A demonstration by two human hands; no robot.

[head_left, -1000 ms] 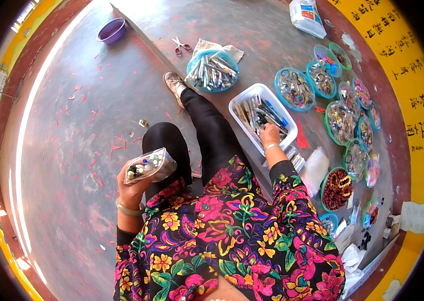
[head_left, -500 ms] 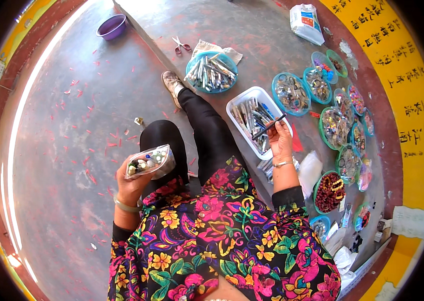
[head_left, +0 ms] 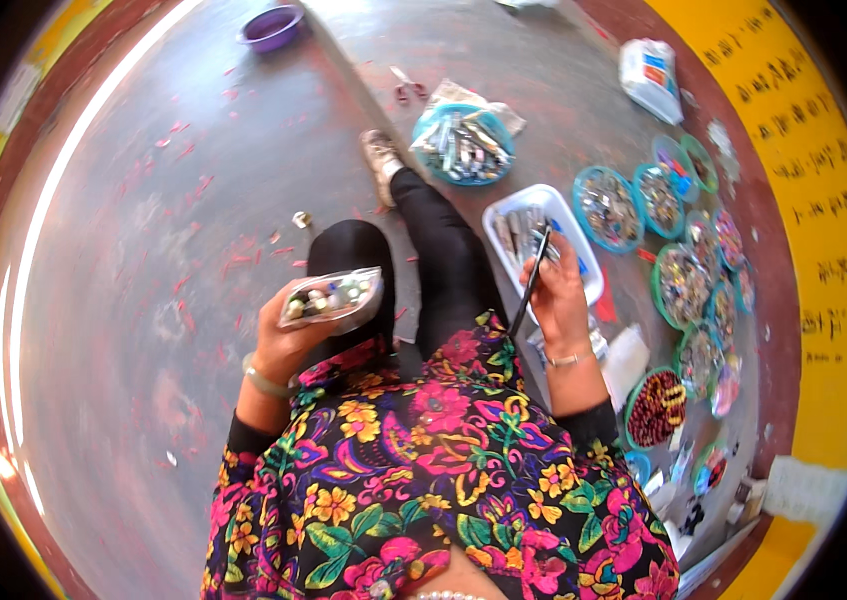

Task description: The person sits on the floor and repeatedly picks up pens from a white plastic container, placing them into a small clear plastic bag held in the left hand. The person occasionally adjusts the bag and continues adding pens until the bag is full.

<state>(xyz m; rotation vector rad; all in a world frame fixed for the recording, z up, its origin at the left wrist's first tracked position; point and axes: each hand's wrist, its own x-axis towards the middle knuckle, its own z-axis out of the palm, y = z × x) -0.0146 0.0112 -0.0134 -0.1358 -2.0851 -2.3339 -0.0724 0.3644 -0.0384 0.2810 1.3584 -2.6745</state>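
Observation:
My left hand (head_left: pixel 281 338) is closed around a clear plastic pouch (head_left: pixel 361 308) above my bent knee. Small rounded pieces, white, green, dark and blue, show through its opening. Between the fingers of my right hand (head_left: pixel 565 300) is a slim black pen-like stick (head_left: pixel 529 285), slanting down toward my lap. That hand is above the near part of a white plastic tray (head_left: pixel 591 256), which holds many slim silvery and dark pen-like sticks. Part of the tray is hidden by the hand.
Beyond the tray stands a turquoise basket (head_left: pixel 461 181) of similar sticks, near scissors (head_left: pixel 406 88). Several round baskets of small goods line the right side, one with dark red beads (head_left: pixel 651 412). A purple basin (head_left: pixel 271 38) is far left. Red scraps dot the floor.
The view has shifted, so the floor things appear further right. My right hand has drawn the stick back toward me and turned it from nearly level to steep. The left hand still holds the pouch.

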